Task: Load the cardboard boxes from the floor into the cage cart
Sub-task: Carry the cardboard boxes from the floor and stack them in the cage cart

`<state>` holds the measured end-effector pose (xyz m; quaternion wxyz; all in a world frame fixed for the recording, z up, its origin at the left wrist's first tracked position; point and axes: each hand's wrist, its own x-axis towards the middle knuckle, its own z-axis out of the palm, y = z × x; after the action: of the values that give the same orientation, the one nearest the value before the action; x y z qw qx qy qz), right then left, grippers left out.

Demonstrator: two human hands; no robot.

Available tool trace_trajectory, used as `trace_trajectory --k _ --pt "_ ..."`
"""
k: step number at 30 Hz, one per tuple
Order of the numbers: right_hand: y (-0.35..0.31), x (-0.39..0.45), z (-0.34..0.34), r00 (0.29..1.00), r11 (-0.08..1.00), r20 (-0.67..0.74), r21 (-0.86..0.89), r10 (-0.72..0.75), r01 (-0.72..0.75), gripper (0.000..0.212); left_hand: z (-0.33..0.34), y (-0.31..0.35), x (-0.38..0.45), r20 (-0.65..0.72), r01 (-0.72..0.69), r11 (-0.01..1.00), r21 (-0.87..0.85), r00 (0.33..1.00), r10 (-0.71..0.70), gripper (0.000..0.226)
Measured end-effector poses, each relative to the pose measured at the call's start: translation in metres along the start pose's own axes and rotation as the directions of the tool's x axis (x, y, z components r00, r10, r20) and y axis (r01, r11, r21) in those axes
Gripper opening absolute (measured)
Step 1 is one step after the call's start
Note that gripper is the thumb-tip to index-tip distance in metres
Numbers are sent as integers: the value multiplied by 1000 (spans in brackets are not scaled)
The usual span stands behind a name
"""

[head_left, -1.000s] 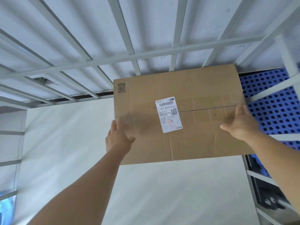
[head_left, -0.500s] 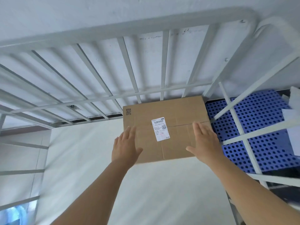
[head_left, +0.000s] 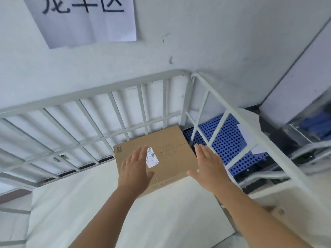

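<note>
Leftmost, cage cart (head_left: 75, 97): white-painted bars are seen along the back and down the right side; the back bars stand just in front of a pale wall.
Cart floor (head_left: 89, 203): a white, flat surface is shown, on which the box lies.
Paper sign (head_left: 84, 20): it is fixed to the wall above the cart, at the upper left, and large dark characters are printed on it, cut off by the top edge.
Left hand (head_left: 134, 173): it is held palm down over the near left part of the box, with the fingers straight and slightly spread; nothing is gripped. Whether the box is touched cannot be told.
Cardboard box (head_left: 172, 151): it is lying flat on the cart floor, pushed into the back right corner, close to both the back bars and the side bars.
Shipping label (head_left: 152, 159): a white label is stuck on the top of the box, partly covered by the left hand's fingers.
Right hand (head_left: 208, 166): it is held at the near right edge of the box, fingers straight and close together, thumb out; nothing is held.
Blue perforated panel (head_left: 225, 140): it is seen through the right side bars, outside the cart.
</note>
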<state>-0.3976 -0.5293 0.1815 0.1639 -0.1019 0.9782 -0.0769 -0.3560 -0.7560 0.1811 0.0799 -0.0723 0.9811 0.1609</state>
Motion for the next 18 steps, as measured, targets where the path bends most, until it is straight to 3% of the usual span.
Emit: trace_trajectory --k 8,13,18 --pt "2 -150 -41 958 974 -178 42 227 -223 90 -41 56 -85 13 -323 946 10 946 323 87" --pt "0 -256 -47 868 914 -287 131 405 -383 87 -58 88 -149 -1 -545 837 43 838 546 85" --pt "8 -355 -30 754 812 -303 246 582 -528 83 -49 128 -206 54 -697 716 34 717 695 87"
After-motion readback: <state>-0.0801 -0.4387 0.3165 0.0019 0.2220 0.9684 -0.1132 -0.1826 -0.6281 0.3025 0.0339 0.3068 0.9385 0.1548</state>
